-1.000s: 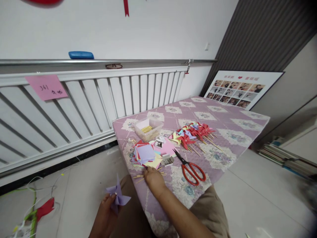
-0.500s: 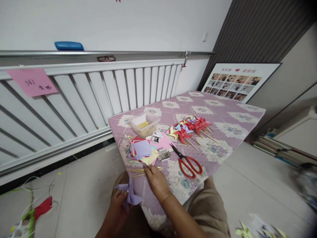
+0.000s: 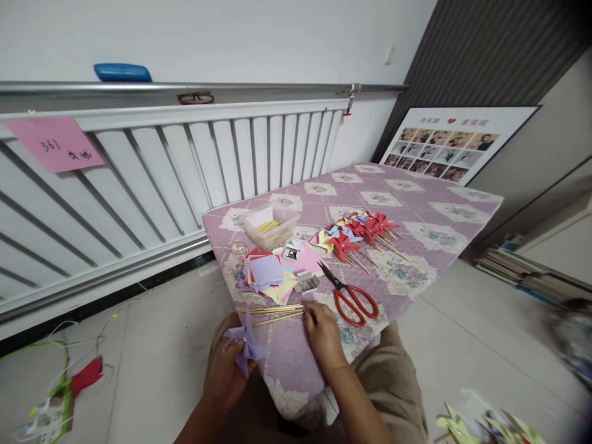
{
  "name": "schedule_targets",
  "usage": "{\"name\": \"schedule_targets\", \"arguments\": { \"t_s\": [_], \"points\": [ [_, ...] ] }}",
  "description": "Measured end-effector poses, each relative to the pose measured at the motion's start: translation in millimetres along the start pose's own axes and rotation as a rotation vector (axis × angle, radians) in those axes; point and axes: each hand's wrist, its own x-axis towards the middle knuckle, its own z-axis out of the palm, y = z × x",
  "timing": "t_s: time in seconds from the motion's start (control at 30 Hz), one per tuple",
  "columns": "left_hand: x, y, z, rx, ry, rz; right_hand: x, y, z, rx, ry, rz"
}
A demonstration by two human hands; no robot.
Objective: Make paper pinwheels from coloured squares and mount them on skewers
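Observation:
My left hand (image 3: 229, 365) is closed on a lilac paper pinwheel (image 3: 250, 345), beside the table's near left edge. Thin wooden sticks (image 3: 272, 309) lie loosely side by side on the cloth. My right hand (image 3: 324, 333) rests at their right end, its fingers pinched on the end of one wooden stick (image 3: 280, 319); the fingertips are partly hidden. Behind the sticks is a pile of coloured paper squares (image 3: 266, 271), lilac on top. Two small open boxes with metal bits, one a grey-white box (image 3: 307, 282), sit beside it. Red-handled scissors (image 3: 349, 296) lie right of my right hand.
Finished pinwheels (image 3: 356, 234) on sticks lie in a row farther back. A clear plastic tub (image 3: 272, 225) holds more sticks. The flowered tablecloth (image 3: 398, 197) covers the table against a white radiator (image 3: 259, 154). Yellow pinwheels (image 3: 456, 425) and a power strip (image 3: 53, 419) are on the floor.
My right hand has slid right, from on top of the sticks to their right end. My left hand still holds the pinwheel, slightly farther right. The view has shifted a little.

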Motion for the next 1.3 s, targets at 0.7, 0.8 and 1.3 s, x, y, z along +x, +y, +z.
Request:
{"name": "schedule_targets", "arguments": {
  "t_s": [0.7, 0.8, 1.3],
  "points": [
    [34, 39, -18, -0.185, 0.348, 0.138, 1, 8, 6, -0.037, -0.014, -0.034],
    [36, 35, -11, -0.197, 0.342, 0.143, 1, 8, 6, -0.037, -0.006, -0.035],
    [30, 25, 12, -0.233, 0.322, 0.158, 0, 7, 6, -0.048, 0.006, -0.061]
  ]
}}
